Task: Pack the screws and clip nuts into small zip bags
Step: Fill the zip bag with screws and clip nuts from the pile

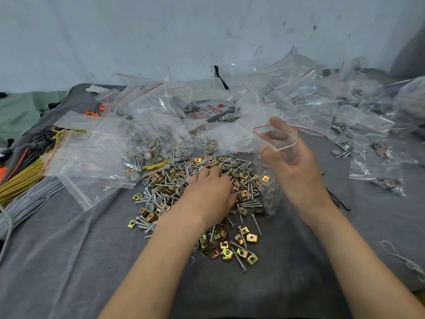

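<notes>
While the left hand (pixel 211 192) sits knuckles-up in the middle of the pile (pixel 207 180), its fingers are bent down among the loose pieces. The tips are buried, so I cannot tell whether they have hold of anything. The pile is silver screws (pixel 250 204) tangled with brass-coloured clip nuts (pixel 239 252), plus grey round caps (pixel 149 206) scattered through it. It is spread on the grey cloth of the worktop (pixel 299 272), right in front of the person.

Above the pile's right edge, the right hand (pixel 292 164) holds up a small zip bag (pixel 262 134). Thumb and fingers are curled round its red-striped mouth, and the clear body hangs down to the pile's right side.

Behind the pile lies a big drift of empty zip bags (pixel 161 107), crumpled and overlapping. A larger clear bag (pixel 92 146) with screws and caps in it lies at the pile's left, touching its edge. Right of the pile, well apart from it, are filled small bags (pixel 388 183) with hardware inside.

Far left of the pile there are bundles of yellow wire (pixel 20 178) and grey wire (pixel 30 199), with orange bits (pixel 92 112) further back. A pale, marked wall (pixel 161 31) rises behind everything.
</notes>
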`<state>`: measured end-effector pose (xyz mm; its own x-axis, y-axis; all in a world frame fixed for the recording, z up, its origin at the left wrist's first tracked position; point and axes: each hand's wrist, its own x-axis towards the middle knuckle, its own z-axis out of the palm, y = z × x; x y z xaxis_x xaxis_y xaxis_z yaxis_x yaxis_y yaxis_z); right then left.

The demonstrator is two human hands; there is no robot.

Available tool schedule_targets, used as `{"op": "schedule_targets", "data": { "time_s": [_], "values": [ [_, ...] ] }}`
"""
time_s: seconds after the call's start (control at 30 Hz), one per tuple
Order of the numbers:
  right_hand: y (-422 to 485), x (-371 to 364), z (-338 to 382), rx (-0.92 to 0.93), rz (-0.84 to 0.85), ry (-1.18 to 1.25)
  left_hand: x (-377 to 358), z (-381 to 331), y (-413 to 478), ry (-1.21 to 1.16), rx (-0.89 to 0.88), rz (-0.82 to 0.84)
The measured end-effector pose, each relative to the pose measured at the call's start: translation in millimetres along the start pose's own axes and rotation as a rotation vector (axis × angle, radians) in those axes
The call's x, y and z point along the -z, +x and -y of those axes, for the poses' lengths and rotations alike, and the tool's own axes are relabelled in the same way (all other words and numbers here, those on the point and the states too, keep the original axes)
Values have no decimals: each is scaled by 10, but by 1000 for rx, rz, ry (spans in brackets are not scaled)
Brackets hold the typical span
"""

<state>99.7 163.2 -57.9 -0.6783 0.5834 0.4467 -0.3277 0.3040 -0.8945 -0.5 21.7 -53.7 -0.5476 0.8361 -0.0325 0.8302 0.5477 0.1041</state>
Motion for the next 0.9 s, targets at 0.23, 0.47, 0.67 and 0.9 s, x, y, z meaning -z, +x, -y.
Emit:
{"op": "schedule_targets", "data": {
  "time_s": [0.23,0.47,0.67,0.9],
  "values": [
    [-1,0,-2,-5,4,-3,90,67,9,-348,-1,-191],
    [-20,-31,19,6,24,-53,470,-24,-35,-974,20,-449],
    [-77,-102,15,10,70,-159,789,-156,-111,-1142,-34,-651],
    [-89,-138,52,24,88,-228,801,-189,-85,-1115,-86,-607]
  ]
}}
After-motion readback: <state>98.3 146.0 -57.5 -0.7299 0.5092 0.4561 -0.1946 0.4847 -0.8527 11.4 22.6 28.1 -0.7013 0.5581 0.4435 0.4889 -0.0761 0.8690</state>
